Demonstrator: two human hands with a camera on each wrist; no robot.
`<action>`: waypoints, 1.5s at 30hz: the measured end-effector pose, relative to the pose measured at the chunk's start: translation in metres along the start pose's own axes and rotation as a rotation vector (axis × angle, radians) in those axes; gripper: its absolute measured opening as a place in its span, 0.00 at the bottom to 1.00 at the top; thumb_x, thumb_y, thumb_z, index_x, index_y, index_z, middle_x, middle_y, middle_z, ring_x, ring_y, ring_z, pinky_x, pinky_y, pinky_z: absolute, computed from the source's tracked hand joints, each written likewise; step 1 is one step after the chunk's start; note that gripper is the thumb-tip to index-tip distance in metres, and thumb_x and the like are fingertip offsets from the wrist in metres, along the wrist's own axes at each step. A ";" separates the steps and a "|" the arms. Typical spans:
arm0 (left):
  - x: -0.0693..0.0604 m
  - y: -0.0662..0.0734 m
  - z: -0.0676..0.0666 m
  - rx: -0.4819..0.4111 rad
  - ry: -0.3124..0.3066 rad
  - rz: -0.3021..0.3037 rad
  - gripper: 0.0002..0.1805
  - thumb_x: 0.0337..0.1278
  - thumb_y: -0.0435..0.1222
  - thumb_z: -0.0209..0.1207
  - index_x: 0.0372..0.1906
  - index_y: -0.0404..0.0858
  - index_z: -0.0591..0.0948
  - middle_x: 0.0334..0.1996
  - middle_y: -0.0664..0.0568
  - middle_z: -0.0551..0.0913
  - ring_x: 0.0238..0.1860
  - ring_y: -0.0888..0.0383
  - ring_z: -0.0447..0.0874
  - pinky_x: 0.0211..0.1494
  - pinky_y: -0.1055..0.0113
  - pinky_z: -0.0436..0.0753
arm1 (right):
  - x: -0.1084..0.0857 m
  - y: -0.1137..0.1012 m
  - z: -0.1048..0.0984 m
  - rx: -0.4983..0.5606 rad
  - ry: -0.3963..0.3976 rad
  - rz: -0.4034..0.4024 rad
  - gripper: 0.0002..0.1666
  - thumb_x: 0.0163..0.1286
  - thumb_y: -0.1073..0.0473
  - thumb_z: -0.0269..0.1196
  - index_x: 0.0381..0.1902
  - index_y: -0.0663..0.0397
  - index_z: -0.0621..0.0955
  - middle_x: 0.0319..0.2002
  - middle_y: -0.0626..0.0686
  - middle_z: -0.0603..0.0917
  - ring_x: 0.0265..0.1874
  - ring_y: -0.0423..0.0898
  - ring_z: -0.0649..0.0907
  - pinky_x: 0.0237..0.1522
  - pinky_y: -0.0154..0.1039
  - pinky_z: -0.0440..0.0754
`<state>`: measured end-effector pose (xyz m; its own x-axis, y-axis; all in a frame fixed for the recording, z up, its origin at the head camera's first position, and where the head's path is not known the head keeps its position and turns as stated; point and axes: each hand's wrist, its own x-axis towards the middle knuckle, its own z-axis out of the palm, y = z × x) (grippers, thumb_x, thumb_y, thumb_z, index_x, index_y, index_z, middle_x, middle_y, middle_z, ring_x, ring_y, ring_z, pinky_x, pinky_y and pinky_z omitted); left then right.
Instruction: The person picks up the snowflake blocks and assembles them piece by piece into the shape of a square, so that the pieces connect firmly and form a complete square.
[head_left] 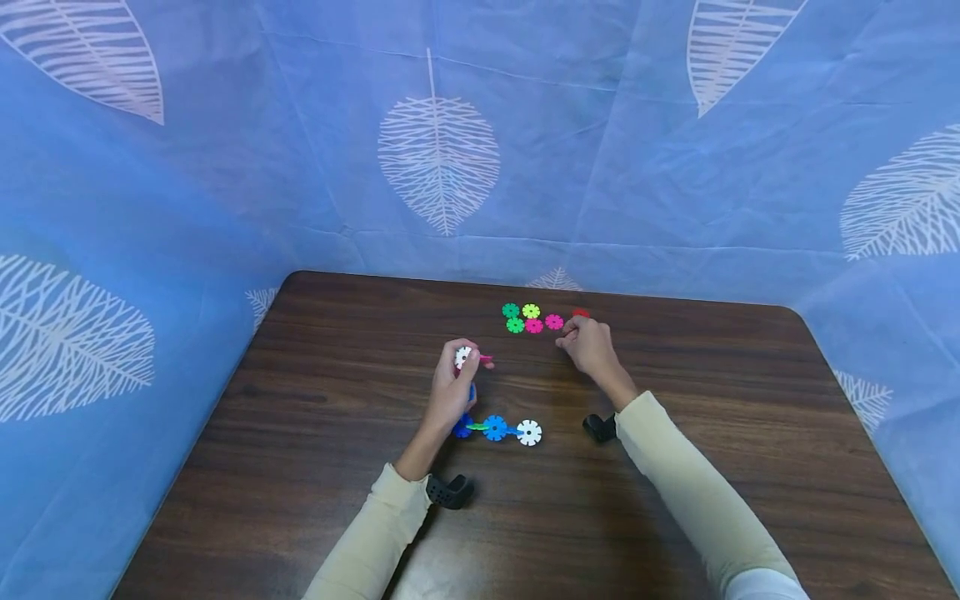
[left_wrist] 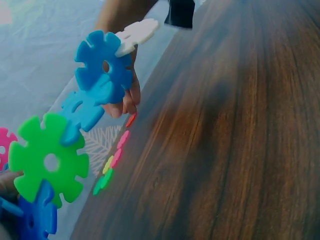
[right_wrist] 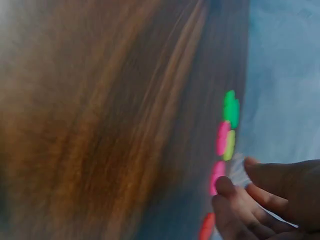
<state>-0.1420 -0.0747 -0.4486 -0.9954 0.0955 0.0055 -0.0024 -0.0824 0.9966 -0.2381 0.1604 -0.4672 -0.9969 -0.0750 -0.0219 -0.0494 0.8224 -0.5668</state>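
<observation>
My left hand [head_left: 447, 396] grips a chain of interlocking notched plastic discs above the table. From it the chain runs rightward through a green disc [left_wrist: 49, 160] and a blue disc [head_left: 495, 427] to a white disc [head_left: 528, 432]. Another white disc [head_left: 463, 357] and an edge-on pink disc [head_left: 486, 358] show at the left fingers. At the table's far side my right hand [head_left: 592, 350] reaches beside a red disc [head_left: 581, 313] and a loose pink disc [head_left: 553, 322]. Its fingers are loosely bent, and nothing is visible between them in the right wrist view.
Left of the right hand lie more loose discs: a yellow disc [head_left: 531, 311], a pink disc [head_left: 533, 325] and two green discs [head_left: 514, 325]. The brown wooden table [head_left: 675, 517] ends against a blue leaf-patterned cloth [head_left: 540, 167]. Black bands [head_left: 450, 492] circle both wrists.
</observation>
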 end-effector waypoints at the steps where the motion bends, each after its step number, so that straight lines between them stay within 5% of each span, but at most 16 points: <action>1: 0.002 -0.004 -0.001 0.000 0.004 0.013 0.16 0.73 0.39 0.43 0.56 0.32 0.63 0.46 0.27 0.78 0.07 0.65 0.58 0.12 0.75 0.60 | 0.006 0.002 0.003 -0.009 0.014 0.005 0.17 0.65 0.59 0.63 0.45 0.67 0.79 0.34 0.60 0.86 0.33 0.52 0.83 0.41 0.46 0.80; 9: -0.001 0.002 -0.005 0.028 -0.005 -0.007 0.16 0.72 0.37 0.45 0.56 0.33 0.63 0.46 0.30 0.79 0.08 0.64 0.59 0.13 0.75 0.62 | 0.038 0.011 0.019 -0.095 0.017 0.037 0.28 0.68 0.55 0.60 0.58 0.70 0.74 0.35 0.66 0.84 0.50 0.60 0.79 0.58 0.53 0.74; 12: -0.001 0.001 -0.005 0.003 -0.017 0.007 0.16 0.73 0.36 0.44 0.56 0.31 0.62 0.45 0.28 0.77 0.07 0.65 0.58 0.12 0.75 0.60 | 0.043 0.014 0.023 -0.123 0.003 0.062 0.29 0.69 0.54 0.60 0.60 0.69 0.73 0.43 0.68 0.82 0.58 0.62 0.74 0.63 0.53 0.70; 16: 0.001 0.002 -0.006 -0.005 -0.019 0.028 0.16 0.73 0.35 0.43 0.56 0.28 0.61 0.44 0.26 0.77 0.07 0.66 0.58 0.11 0.75 0.60 | 0.047 0.013 0.025 -0.131 0.011 0.074 0.24 0.68 0.54 0.60 0.57 0.64 0.77 0.54 0.68 0.77 0.59 0.61 0.72 0.59 0.53 0.73; 21: 0.004 -0.007 -0.007 -0.001 -0.018 0.018 0.15 0.73 0.36 0.43 0.56 0.30 0.63 0.44 0.28 0.78 0.07 0.64 0.58 0.11 0.74 0.60 | 0.045 0.013 0.023 -0.119 0.043 0.067 0.20 0.66 0.56 0.62 0.51 0.64 0.80 0.49 0.67 0.76 0.49 0.60 0.78 0.49 0.51 0.79; 27: 0.011 -0.025 -0.009 0.008 -0.008 0.022 0.16 0.72 0.40 0.45 0.56 0.34 0.63 0.44 0.33 0.79 0.07 0.63 0.58 0.11 0.74 0.59 | 0.043 0.016 0.020 0.097 0.025 0.117 0.12 0.65 0.64 0.62 0.44 0.63 0.74 0.42 0.64 0.77 0.21 0.47 0.83 0.25 0.37 0.83; 30: 0.012 -0.027 -0.009 0.018 -0.007 0.034 0.16 0.72 0.41 0.45 0.56 0.35 0.63 0.44 0.35 0.80 0.07 0.62 0.58 0.10 0.73 0.59 | 0.039 0.019 0.020 0.174 0.020 0.116 0.10 0.66 0.65 0.61 0.42 0.62 0.72 0.37 0.61 0.78 0.20 0.39 0.81 0.21 0.33 0.82; 39: 0.010 -0.025 -0.002 0.014 -0.039 0.027 0.16 0.73 0.40 0.43 0.56 0.34 0.62 0.46 0.32 0.78 0.07 0.63 0.58 0.11 0.74 0.59 | 0.006 0.022 0.005 0.477 -0.074 0.058 0.16 0.68 0.64 0.59 0.50 0.66 0.71 0.39 0.69 0.82 0.23 0.39 0.85 0.32 0.41 0.86; 45: 0.003 -0.006 0.005 0.051 -0.076 0.040 0.16 0.73 0.36 0.43 0.56 0.31 0.62 0.47 0.31 0.78 0.09 0.64 0.59 0.12 0.75 0.60 | -0.020 0.001 -0.008 0.643 -0.138 -0.051 0.18 0.69 0.64 0.58 0.52 0.71 0.72 0.37 0.68 0.82 0.25 0.38 0.84 0.39 0.49 0.85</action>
<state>-0.1443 -0.0689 -0.4538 -0.9846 0.1679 0.0494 0.0438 -0.0371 0.9984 -0.2182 0.1675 -0.4610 -0.9751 -0.2124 -0.0631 -0.0080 0.3185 -0.9479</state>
